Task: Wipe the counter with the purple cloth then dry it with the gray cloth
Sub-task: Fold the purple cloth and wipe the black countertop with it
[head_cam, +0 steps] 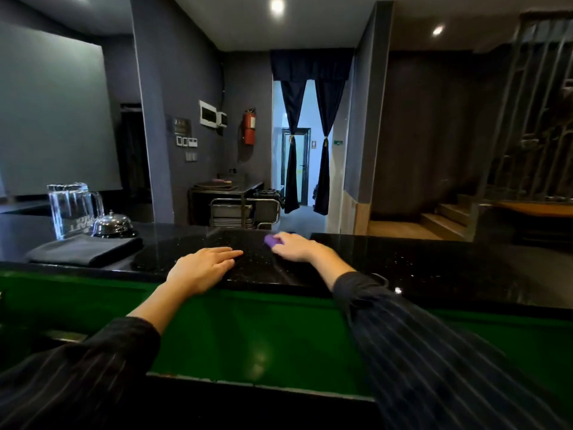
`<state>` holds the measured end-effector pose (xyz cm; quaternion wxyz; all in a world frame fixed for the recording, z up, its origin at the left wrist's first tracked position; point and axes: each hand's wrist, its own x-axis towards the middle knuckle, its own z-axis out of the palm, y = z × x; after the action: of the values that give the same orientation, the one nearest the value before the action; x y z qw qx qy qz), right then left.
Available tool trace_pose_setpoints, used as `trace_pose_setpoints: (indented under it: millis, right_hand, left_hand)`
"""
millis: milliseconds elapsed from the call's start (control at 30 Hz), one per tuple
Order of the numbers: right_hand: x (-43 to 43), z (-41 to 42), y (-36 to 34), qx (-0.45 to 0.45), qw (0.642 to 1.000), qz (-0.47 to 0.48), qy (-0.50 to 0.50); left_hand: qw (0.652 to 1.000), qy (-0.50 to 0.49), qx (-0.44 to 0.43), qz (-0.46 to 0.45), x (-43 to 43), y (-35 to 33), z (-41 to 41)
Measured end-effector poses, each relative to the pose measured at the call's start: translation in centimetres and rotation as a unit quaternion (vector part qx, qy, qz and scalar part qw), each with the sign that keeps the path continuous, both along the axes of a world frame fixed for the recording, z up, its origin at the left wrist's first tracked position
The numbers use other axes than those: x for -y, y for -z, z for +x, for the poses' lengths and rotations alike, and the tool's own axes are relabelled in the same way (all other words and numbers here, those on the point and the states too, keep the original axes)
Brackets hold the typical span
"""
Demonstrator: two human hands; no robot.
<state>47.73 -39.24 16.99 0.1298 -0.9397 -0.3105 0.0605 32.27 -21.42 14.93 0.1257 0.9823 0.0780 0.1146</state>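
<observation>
I read the step in hand as the wipe, the first of the two. My right hand [294,246] presses on the purple cloth [273,240] at the far edge of the black tabletop [434,262]; its grip is curled over the cloth, which is bunched so that only one corner shows past the fingers. My left hand [203,267] lies flat on the tabletop near the front edge, fingers spread, holding nothing. The gray cloth [85,251] rests folded on the tabletop well to the left, in front of a glass jug [73,209] and a bell [112,224].

Next move, as I judge it: sweep the purple cloth across the tabletop under steady pressure. Drying is not yet begun, and the gray cloth lies untouched.
</observation>
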Motion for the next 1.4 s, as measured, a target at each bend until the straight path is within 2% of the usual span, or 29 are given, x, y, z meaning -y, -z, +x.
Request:
trace_pose_setpoints:
  millis: [100, 200, 300, 400, 433, 500, 633, 733, 800, 867, 967, 1067, 1167, 1200, 1267, 1400]
  right_hand:
    - [9.2, 3.6, 0.6, 0.014, 0.997, 0.014, 0.080]
    - [18.2, 4.8, 0.9, 0.033, 0.978, -0.005, 0.205]
    - [21.1, 3.6, 0.9, 0.063, 0.927, -0.031, 0.369]
    - [17.2, 0.3, 0.1, 0.040, 0.871, -0.069, 0.485]
    - [15.4, -0.6, -0.1, 0.039, 0.867, -0.076, 0.490]
    - [11.7, -2.1, 0.0, 0.058, 0.898, -0.080, 0.429]
    - [5.4, -6.6, 0.8, 0.080, 0.980, -0.051, 0.177]
    - [6.6, -8.8, -0.5, 0.007, 1.000, -0.026, 0.002]
    - [10.0, -9.2, -1.4, -0.066, 0.997, 0.008, -0.039]
    - [14.2, -8.8, -1.6, -0.080, 0.996, 0.045, 0.018]
    - [19.8, -6.9, -0.5, -0.006, 0.979, 0.029, 0.203]
    - [20.2, -6.3, 0.9, 0.060, 0.922, -0.024, 0.381]
    - [14.5, -8.2, 0.8, 0.071, 0.857, -0.034, 0.509]
    - [12.0, -8.8, 0.8, 0.074, 0.856, -0.036, 0.511]
    - [6.4, -10.1, 0.8, 0.089, 0.882, -0.043, 0.461]
    - [-5.9, -13.8, 1.3, 0.119, 0.959, -0.020, 0.256]
  left_hand:
    - [1.000, -0.008, -0.003, -0.004, 0.4, -0.1, -0.1]
    - [1.000, -0.016, -0.004, 0.012, 1.0, -0.3, -0.3]
    - [0.999, -0.020, -0.001, 0.028, 0.9, -0.4, -0.2]
    - [0.999, -0.022, -0.005, 0.030, 0.7, -0.1, -0.1]
    - [0.999, -0.022, -0.005, 0.031, 0.7, 0.0, -0.1]
    - [0.999, -0.024, -0.003, 0.030, 0.7, -0.1, 0.1]
    - [0.999, -0.019, 0.002, 0.031, 0.7, -0.2, -0.1]
    - [1.000, -0.012, -0.006, 0.022, 0.7, -0.1, -0.4]
    - [1.000, -0.004, -0.012, 0.023, 0.7, -0.2, -0.6]
    - [0.999, 0.001, -0.018, 0.036, 0.8, -0.3, -0.6]
    - [0.997, 0.009, -0.020, 0.071, 1.0, -0.2, -0.5]
    - [0.997, 0.010, -0.009, 0.077, 0.7, 0.2, -0.1]
    - [0.997, 0.021, 0.002, 0.072, 0.2, 0.4, 0.4]
    - [0.997, 0.027, 0.005, 0.074, 0.1, 0.4, 0.5]
    - [0.996, 0.049, 0.011, 0.072, -0.1, 0.4, 0.4]
    - [0.988, 0.132, 0.082, 0.015, -1.8, 0.4, -1.2]
